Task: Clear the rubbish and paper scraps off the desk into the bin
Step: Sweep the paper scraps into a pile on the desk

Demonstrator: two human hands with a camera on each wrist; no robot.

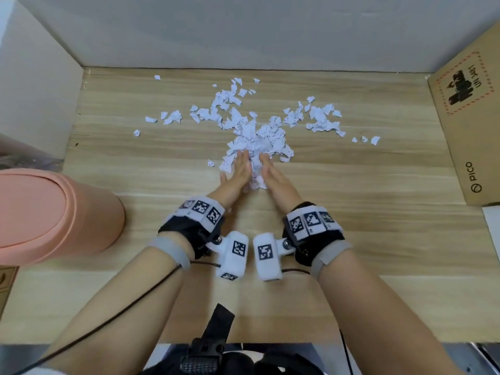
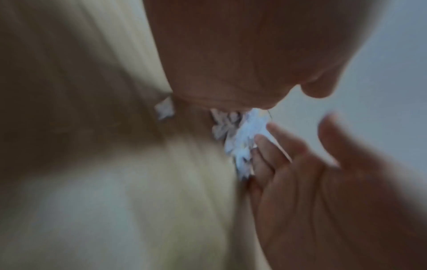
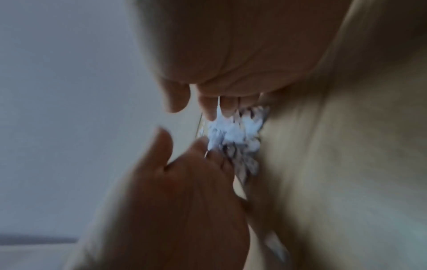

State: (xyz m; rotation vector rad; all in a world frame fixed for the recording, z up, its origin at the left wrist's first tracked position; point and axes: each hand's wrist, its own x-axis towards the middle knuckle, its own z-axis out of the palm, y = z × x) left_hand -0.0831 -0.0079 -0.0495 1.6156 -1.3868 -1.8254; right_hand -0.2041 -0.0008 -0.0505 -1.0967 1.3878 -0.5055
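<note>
While pink bin [image 1: 54,215] sits at desk's [image 1: 378,239] left edge, left hand [image 1: 236,173] & right hand [image 1: 273,175], fingers straight, press paper scraps [image 1: 257,139] between them mid-desk; cardboard box [image 1: 470,125] at right reads "PICO", "UN 3481".

Paper scraps [image 1: 254,125] spread across bench [image 1: 351,239] centre toward the back wall, densest heap mid-bench. Left hand [image 1: 235,171] and right hand [image 1: 276,174] lie on the bench either side of the heap's near edge. Bin [image 1: 54,215] at bench's left edge, cardboard box [image 1: 468,125] at right edge.
</note>
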